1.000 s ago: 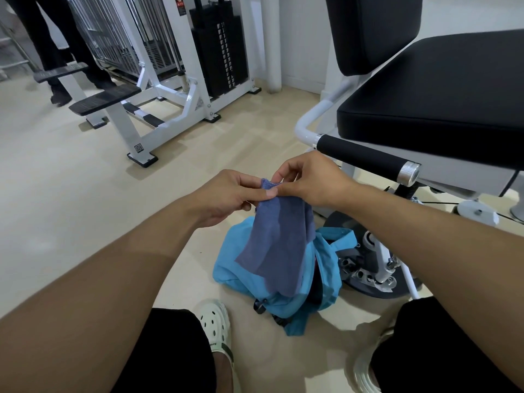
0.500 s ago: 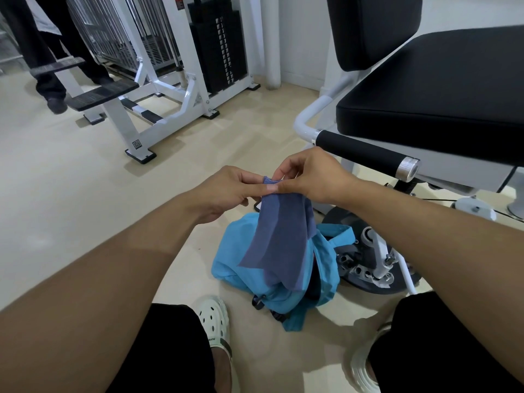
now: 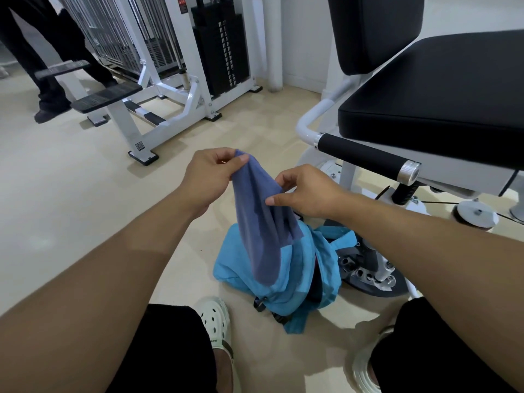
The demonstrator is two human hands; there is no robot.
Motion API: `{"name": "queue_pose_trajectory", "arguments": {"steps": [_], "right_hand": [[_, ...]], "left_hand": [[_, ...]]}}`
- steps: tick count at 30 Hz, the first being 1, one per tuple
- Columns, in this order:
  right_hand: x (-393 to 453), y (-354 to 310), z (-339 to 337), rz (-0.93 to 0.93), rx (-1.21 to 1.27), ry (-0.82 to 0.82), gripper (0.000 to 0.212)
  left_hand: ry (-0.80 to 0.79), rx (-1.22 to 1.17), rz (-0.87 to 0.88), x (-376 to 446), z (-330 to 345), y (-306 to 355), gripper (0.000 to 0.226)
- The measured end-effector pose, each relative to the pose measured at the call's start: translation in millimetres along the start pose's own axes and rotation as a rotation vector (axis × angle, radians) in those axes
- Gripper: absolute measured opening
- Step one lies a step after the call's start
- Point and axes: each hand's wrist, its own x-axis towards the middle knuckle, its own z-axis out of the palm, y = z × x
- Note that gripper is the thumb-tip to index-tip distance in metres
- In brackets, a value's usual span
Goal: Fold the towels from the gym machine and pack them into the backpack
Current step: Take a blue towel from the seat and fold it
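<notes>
Seen largest first: pale floor [image 3: 71, 194] all around, with a black padded seat [image 3: 442, 109] of a gym machine rising at the right, no towel visible on the part of it in frame. Farther back, a white weight machine [image 3: 170, 89] with its black stack, and someone's dark trouser legs [image 3: 42, 66] beside it, apart from the work. Down on the floor just ahead, between two white clogs, a bright blue backpack [image 3: 286, 282], slumped and apparently unzipped along its dark middle gap, though contents hidden, so cannot tell whether any towel already lies inside. Held in the air directly above that backpack, a blue-grey towel [image 3: 263, 222], hanging long and narrow, seemingly doubled lengthwise already, lower end dangling in front of the bag and not yet in it. Gripped at its top by the left hand [image 3: 209, 174], thumb and curled fingers pinching the upper edge. Met lower on the near side by the right hand [image 3: 309, 191], fingers curled, thumb and forefinger nipping a fold of cloth partway down. Judged as mid-fold: at least one fold made, probably one more needed to shorten the strip, then lowering into the open bag. Packing of this towel still to do; count of remaining towels impossible to judge from here.
</notes>
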Motion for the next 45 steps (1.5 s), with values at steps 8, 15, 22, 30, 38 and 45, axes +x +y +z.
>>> {"name": "queue_pose_trajectory", "arguments": {"steps": [8,15,22,30,38,45], "right_hand": [[-2,-6,11,-0.036,-0.178,-0.113,0.015],[0,2,12,-0.019,-0.322,-0.158,0.004],[4,18,4,0.031,-0.539,-0.311,0.009],[6,26,1,0.12,-0.597,-0.321,0.017],[4,34,-8,0.309,-0.432,-0.282,0.01],[5,60,-28,0.502,0.049,0.105,0.022]], "left_hand": [[0.408,0.127,-0.006,11,-20,-14,0.012],[0.525,0.14,-0.133,14,-45,-35,0.017],[0.604,0.135,-0.243,15,-65,-52,0.012],[0.585,0.119,-0.204,15,-66,-51,0.008],[0.323,0.08,-0.203,11,-67,-53,0.01],[0.068,-0.049,-0.361,-2,-80,-78,0.015]]}}
